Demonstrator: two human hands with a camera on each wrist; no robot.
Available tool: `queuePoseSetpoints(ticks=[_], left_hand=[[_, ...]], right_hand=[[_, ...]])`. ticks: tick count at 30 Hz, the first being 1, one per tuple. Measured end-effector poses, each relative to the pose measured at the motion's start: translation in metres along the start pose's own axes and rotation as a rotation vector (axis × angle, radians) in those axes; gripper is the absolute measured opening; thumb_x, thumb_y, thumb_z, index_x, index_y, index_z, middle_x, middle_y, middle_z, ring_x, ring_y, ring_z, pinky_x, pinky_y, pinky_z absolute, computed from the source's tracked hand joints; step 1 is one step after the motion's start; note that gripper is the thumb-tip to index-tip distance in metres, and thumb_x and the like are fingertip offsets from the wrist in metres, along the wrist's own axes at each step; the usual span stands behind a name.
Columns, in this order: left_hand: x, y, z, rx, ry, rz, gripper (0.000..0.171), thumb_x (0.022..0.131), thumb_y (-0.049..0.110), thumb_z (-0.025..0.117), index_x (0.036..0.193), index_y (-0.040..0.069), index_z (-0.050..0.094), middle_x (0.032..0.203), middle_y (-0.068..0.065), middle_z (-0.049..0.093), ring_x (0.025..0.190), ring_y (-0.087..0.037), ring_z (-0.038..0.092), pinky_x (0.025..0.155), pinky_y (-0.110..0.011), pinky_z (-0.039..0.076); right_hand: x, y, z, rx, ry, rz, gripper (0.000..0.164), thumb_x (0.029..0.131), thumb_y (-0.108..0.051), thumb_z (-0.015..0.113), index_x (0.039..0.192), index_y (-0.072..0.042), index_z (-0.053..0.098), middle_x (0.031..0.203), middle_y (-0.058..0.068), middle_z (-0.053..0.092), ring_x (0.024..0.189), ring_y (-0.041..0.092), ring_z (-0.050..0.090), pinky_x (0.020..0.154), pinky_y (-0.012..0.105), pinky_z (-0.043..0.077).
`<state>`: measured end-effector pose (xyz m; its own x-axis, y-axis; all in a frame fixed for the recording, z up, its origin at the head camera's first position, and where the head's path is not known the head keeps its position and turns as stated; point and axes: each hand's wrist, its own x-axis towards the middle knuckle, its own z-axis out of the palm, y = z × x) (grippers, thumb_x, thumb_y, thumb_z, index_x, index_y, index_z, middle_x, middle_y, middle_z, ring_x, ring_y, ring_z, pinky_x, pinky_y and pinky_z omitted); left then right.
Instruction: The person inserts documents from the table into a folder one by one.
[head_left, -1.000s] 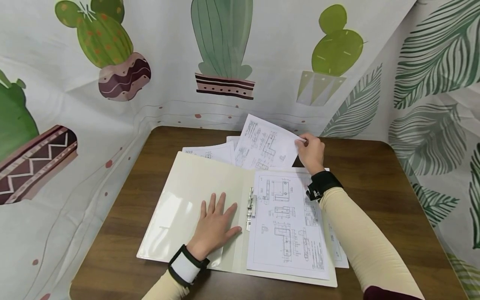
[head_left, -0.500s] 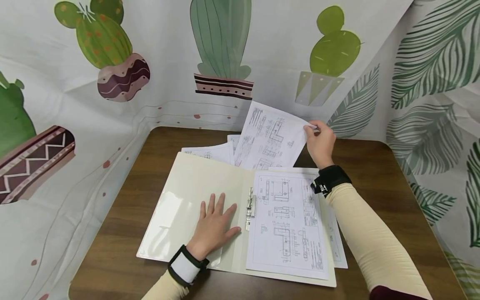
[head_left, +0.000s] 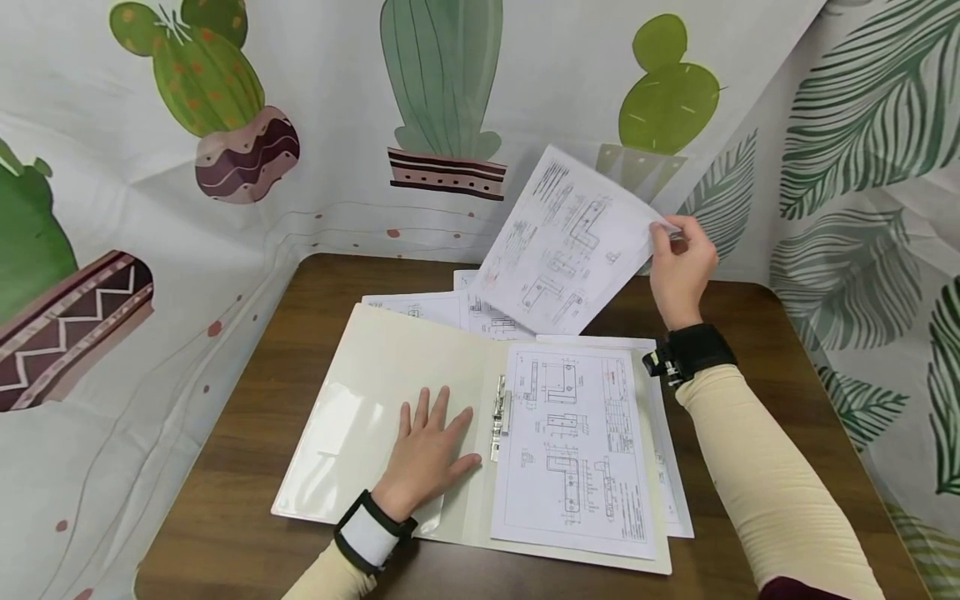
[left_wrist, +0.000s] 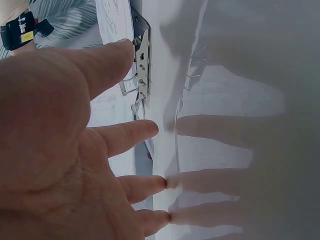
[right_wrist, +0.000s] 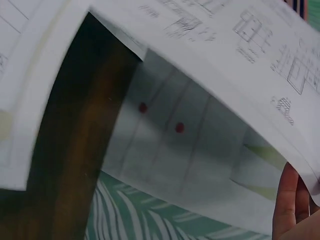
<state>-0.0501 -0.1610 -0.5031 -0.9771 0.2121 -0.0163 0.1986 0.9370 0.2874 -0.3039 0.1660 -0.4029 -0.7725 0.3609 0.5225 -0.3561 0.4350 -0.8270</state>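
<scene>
My right hand (head_left: 684, 265) pinches the corner of a sheet of paper (head_left: 573, 242) printed with technical drawings. Lifted and tilted, the sheet hangs over the back of the table, its lower edge overlapping other papers behind the folder. In the right wrist view the fingers (right_wrist: 287, 200) show at the edge of that sheet. Spread on the inside of the left cover of an open cream folder (head_left: 375, 350), my left hand (head_left: 427, 458) has straight fingers, and their reflections show in the glossy cover in the left wrist view. A metal clip (head_left: 501, 417) runs along the folder's spine.
A drawing sheet (head_left: 570, 450) lies on the folder's right side, and another sheet (head_left: 678, 492) sticks out beneath its right edge. Several papers (head_left: 427, 307) lie behind the folder. The brown table (head_left: 247, 433) meets a cactus-printed cloth (head_left: 337, 167) at the back.
My right hand has moved up and to the right, drawing the pinched sheet out from behind the folder and raising it. The left hand has stayed in place on the cover.
</scene>
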Motion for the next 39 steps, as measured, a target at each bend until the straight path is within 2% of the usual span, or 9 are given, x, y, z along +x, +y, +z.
queuePoseSetpoints(ticks=[3, 10, 12, 16, 20, 29, 33, 39], left_hand=[[0.0, 0.0, 0.0, -0.001, -0.006, -0.004, 0.066, 0.09, 0.047, 0.075, 0.144, 0.011, 0.06, 0.16, -0.029, 0.033, 0.149, -0.055, 0.021, 0.116, -0.072, 0.017], [0.001, 0.0, 0.001, 0.007, -0.012, -0.008, 0.067, 0.091, 0.049, 0.075, 0.145, 0.012, 0.06, 0.161, -0.029, 0.033, 0.15, -0.055, 0.02, 0.116, -0.071, 0.017], [0.002, 0.0, 0.001, 0.007, -0.014, -0.011, 0.068, 0.09, 0.049, 0.075, 0.145, 0.013, 0.06, 0.161, -0.029, 0.033, 0.15, -0.055, 0.02, 0.116, -0.071, 0.016], [0.001, -0.001, 0.002, 0.012, -0.01, -0.01, 0.068, 0.09, 0.051, 0.074, 0.145, 0.013, 0.06, 0.161, -0.028, 0.033, 0.149, -0.055, 0.021, 0.116, -0.072, 0.017], [0.001, -0.002, 0.002, 0.012, -0.008, -0.006, 0.067, 0.09, 0.05, 0.074, 0.145, 0.013, 0.06, 0.161, -0.029, 0.033, 0.149, -0.055, 0.021, 0.116, -0.072, 0.017], [0.0, -0.001, 0.001, 0.0, 0.003, 0.001, 0.066, 0.09, 0.047, 0.076, 0.143, 0.012, 0.061, 0.159, -0.03, 0.035, 0.148, -0.056, 0.023, 0.115, -0.072, 0.019], [0.0, -0.001, 0.002, 0.006, 0.01, 0.008, 0.066, 0.089, 0.048, 0.076, 0.143, 0.012, 0.061, 0.159, -0.03, 0.035, 0.148, -0.057, 0.024, 0.114, -0.073, 0.02], [0.001, -0.002, 0.003, 0.018, 0.014, 0.009, 0.067, 0.089, 0.049, 0.075, 0.143, 0.013, 0.061, 0.159, -0.029, 0.035, 0.148, -0.056, 0.024, 0.114, -0.073, 0.02]], right_hand=[[0.006, -0.007, -0.008, 0.043, 0.035, 0.016, 0.019, 0.099, -0.019, 0.069, 0.11, -0.006, 0.075, 0.1, 0.0, 0.069, 0.063, 0.005, 0.06, 0.058, 0.016, 0.05], [0.005, -0.044, -0.032, 0.128, 0.114, 0.017, 0.013, 0.1, -0.006, 0.064, 0.108, -0.004, 0.073, 0.091, 0.006, 0.068, 0.061, 0.008, 0.06, 0.055, 0.013, 0.05], [0.01, -0.039, -0.037, 0.173, 0.125, 0.043, 0.013, 0.099, -0.006, 0.064, 0.108, -0.005, 0.073, 0.088, 0.006, 0.066, 0.061, 0.01, 0.061, 0.053, 0.014, 0.05], [0.018, -0.023, -0.047, 0.243, 0.121, 0.129, 0.014, 0.098, -0.006, 0.066, 0.11, -0.008, 0.074, 0.096, 0.01, 0.07, 0.065, 0.014, 0.063, 0.051, 0.016, 0.05], [0.023, -0.009, -0.057, 0.257, 0.095, 0.196, 0.015, 0.098, -0.006, 0.066, 0.111, -0.008, 0.073, 0.102, 0.011, 0.07, 0.066, 0.014, 0.064, 0.048, 0.016, 0.048], [0.023, 0.012, -0.071, 0.27, 0.017, 0.322, 0.014, 0.096, -0.004, 0.069, 0.109, -0.009, 0.071, 0.091, 0.006, 0.068, 0.06, 0.01, 0.062, 0.044, 0.018, 0.046], [0.021, 0.02, -0.077, 0.218, -0.041, 0.365, 0.014, 0.095, -0.005, 0.07, 0.108, -0.009, 0.072, 0.084, 0.003, 0.065, 0.055, 0.008, 0.06, 0.042, 0.018, 0.047], [0.017, 0.03, -0.086, 0.089, -0.18, 0.415, 0.016, 0.097, -0.01, 0.068, 0.113, -0.008, 0.068, 0.084, -0.002, 0.064, 0.057, 0.005, 0.061, 0.044, 0.019, 0.049]])
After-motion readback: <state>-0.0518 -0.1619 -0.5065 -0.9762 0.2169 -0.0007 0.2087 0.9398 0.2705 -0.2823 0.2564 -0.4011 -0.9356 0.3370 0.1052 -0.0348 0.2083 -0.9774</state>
